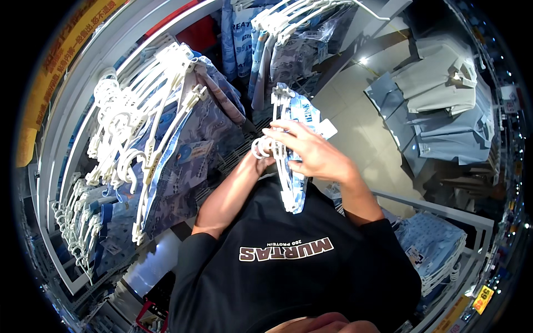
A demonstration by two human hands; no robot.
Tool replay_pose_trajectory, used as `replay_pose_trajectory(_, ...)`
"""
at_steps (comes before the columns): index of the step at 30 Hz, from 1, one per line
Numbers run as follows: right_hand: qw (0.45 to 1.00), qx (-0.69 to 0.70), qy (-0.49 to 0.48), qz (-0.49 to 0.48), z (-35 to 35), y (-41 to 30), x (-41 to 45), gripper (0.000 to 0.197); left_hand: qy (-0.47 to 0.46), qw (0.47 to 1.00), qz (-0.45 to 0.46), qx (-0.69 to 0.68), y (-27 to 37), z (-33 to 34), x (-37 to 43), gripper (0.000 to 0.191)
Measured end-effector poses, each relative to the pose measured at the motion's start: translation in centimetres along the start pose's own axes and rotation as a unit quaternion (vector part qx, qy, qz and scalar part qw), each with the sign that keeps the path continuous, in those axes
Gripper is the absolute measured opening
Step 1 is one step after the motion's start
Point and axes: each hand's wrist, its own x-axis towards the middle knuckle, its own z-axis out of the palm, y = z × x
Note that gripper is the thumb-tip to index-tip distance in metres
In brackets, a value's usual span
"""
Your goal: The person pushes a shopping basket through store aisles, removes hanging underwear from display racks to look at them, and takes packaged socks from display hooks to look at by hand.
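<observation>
A small bundle of white plastic clip hangers [280, 166] is upright in front of my chest, with blue-and-white printed garments [305, 109] clipped to it. My left hand [265, 157] grips the bundle beside its round hooks, its fingers mostly hidden behind the hangers. Across the bundle's middle lies my right hand [318, 152], fingers spread over the bars and thumb lower on the cloth. Whether it grips or only touches is unclear. A white tag [327, 128] sticks out beyond the right hand.
A rail at left carries many white hangers [139, 112] with grey-blue patterned garments [187, 166]. More printed garments [287, 58] hang ahead. Folded shirts [445, 83] lie on a display at right beyond a tiled floor [354, 120]. Light-blue garments [433, 241] hang on a low rack at lower right.
</observation>
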Motion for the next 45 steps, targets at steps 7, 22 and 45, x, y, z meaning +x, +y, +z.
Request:
replay_pose_trajectory(7, 0.881, 0.258, 0.366, 0.153, -3.8, 6.9, -4.0, 0.045, -0.002, 0.999, 0.024, 0.040, 3.8, 5.1, -0.6, 0.040)
replay_pose_trajectory(22, 0.501, 0.841, 0.127, 0.159, 8.4, 12.2, -3.2, 0.083, -0.003, 0.991, -0.029, -0.130, 1.6, 1.3, 0.3, 0.045)
replay_pose_trajectory(45, 0.748, 0.498, 0.368, 0.238, 0.3, 10.1, -8.0, 0.014, -0.062, 0.958, -0.106, -0.260, 0.7, -1.0, -1.7, 0.042)
